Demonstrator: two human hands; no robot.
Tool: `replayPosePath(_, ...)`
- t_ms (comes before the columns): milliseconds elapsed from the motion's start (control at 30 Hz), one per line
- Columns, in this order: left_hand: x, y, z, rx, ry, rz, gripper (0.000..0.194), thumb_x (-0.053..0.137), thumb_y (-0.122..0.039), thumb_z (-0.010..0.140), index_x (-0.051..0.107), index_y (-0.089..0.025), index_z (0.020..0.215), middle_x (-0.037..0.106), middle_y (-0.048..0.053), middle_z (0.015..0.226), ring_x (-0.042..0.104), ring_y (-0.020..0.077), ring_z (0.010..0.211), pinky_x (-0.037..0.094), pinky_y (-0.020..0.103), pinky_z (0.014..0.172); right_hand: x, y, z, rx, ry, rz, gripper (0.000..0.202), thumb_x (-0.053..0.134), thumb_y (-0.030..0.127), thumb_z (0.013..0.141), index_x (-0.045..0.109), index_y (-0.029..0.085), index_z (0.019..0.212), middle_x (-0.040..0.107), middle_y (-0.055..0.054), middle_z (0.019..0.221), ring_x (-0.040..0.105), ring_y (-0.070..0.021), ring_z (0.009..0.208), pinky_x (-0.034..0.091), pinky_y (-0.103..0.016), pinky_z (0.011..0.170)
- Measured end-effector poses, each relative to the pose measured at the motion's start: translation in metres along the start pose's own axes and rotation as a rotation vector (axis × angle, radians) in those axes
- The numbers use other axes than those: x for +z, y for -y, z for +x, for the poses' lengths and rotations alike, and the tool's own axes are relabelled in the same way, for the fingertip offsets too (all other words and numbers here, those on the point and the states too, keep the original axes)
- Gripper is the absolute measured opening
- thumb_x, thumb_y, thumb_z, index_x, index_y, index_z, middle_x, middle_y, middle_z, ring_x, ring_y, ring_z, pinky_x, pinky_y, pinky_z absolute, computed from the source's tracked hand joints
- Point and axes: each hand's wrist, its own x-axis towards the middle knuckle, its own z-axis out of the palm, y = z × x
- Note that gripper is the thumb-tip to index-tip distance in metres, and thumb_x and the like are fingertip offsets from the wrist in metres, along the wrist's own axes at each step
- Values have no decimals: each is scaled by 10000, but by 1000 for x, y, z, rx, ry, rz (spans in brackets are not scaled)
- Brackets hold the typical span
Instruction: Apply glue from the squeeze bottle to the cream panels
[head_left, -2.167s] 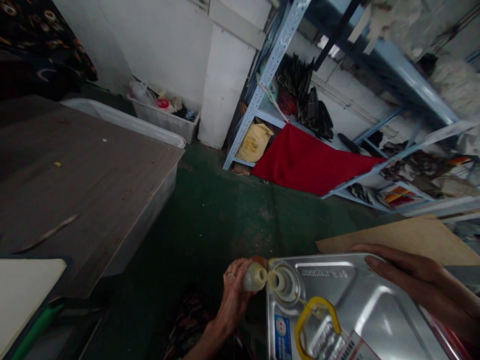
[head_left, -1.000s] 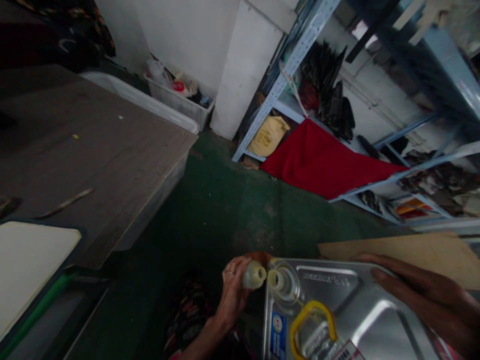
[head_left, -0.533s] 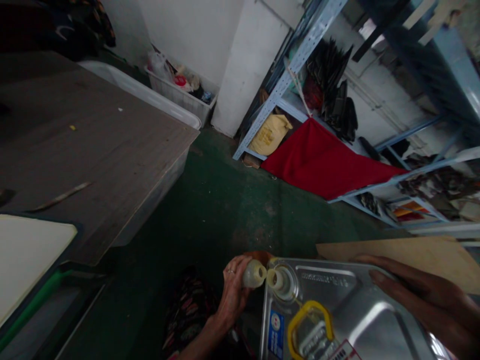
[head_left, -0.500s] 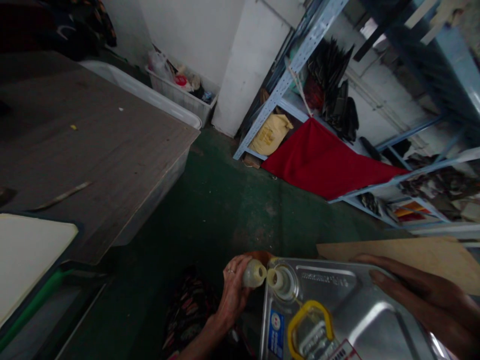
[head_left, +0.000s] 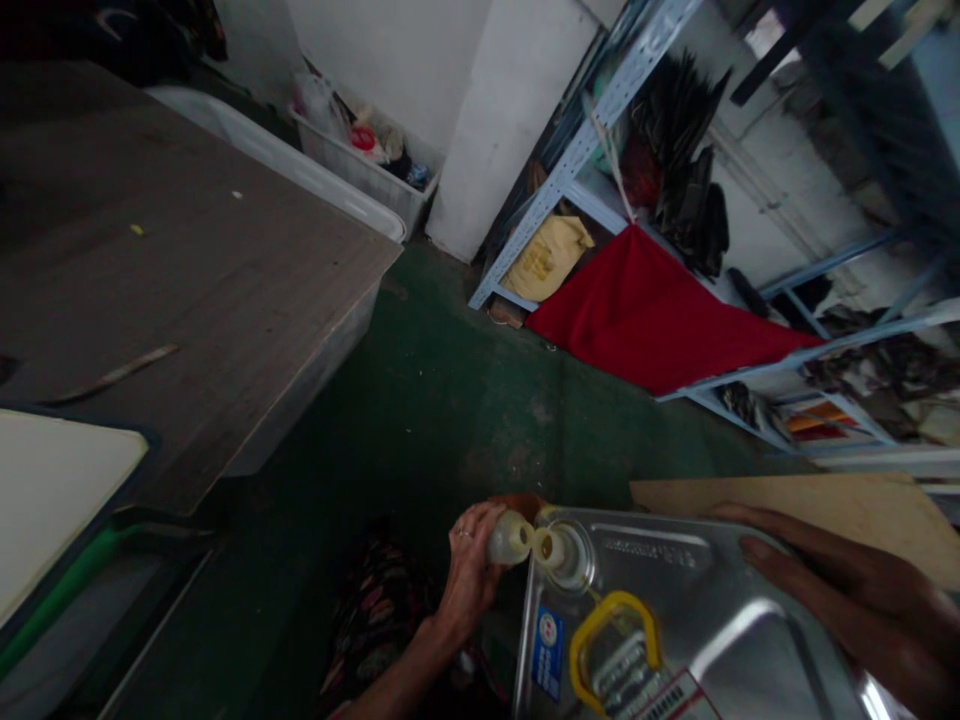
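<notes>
My left hand (head_left: pixel 471 562), with a ring on one finger, is closed around a small translucent plastic bottle (head_left: pixel 508 538). Its yellowish mouth meets the pale plastic spout (head_left: pixel 551 548) of a large tilted metal can (head_left: pixel 675 590); whether they touch or only overlap, I cannot tell. No liquid shows. My right hand (head_left: pixel 840 580) grips the can's far edge on the right, partly blurred. On the can's top are a yellow handle (head_left: pixel 577 660) and a blue sticker (head_left: pixel 547 650). Brownish fingers (head_left: pixel 525 503) show behind the bottle at the can's corner; whose they are is unclear.
A brown tabletop (head_left: pixel 247 260) fills the left, with a pale board (head_left: pixel 60 500) in front. Beyond the green floor (head_left: pixel 465 400) stand a metal shelf rack (head_left: pixel 570 170) with a red cloth (head_left: pixel 645 310) and a filled bin (head_left: pixel 375 185). A wooden board (head_left: pixel 787 500) lies behind the can.
The view has shifted slightly. The can's spout has turned a little, showing more of its opening, and stays close to the bottle's mouth. Both hands keep their holds.
</notes>
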Motion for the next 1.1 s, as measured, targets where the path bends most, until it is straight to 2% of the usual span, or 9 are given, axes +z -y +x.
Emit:
replayPosePath(233,0,-1,1,4,-15,-2,600,585,-77,681,421,-194,1246,496,107,1212,426,271,1154,328,436,965,4,9,-6,2,-38,1,343,582,544,638,721,330,868,728,35,874,648,-272,931,493,-335,917)
replayPosePath(333,-1,1,0,8,-6,-6,607,575,-70,687,411,-197,1257,493,103,1218,417,266,1162,321,426,968,3,7,-5,35,15,-41,404,582,585,620,715,321,895,725,31,911,635,-278,962,457,-338,957)
replayPosePath(433,-1,3,-2,18,3,-4,640,562,-54,679,387,-203,1276,472,103,1240,397,264,1178,311,423,973,1,6,-4,40,65,-31,435,592,603,600,711,309,898,728,23,907,648,-273,928,480,-320,926)
replayPosePath(600,1,8,-5,18,6,14,689,536,-22,645,373,-214,1287,456,96,1252,375,262,1193,299,427,983,5,16,-9,54,-23,4,390,584,561,599,712,298,857,727,26,917,645,-258,939,515,-273,854)
replayPosePath(867,1,6,-3,21,14,5,658,520,-37,656,384,-206,1278,473,104,1243,389,270,1188,299,442,979,7,19,-9,51,-36,-13,379,577,570,603,716,307,838,731,25,877,652,-270,909,524,-307,834)
replayPosePath(1100,0,6,-3,32,23,8,680,509,-26,633,387,-206,1278,475,108,1236,402,270,1174,306,444,968,6,17,-9,48,-13,-36,407,569,567,608,709,292,872,727,17,914,640,-278,943,493,-325,887)
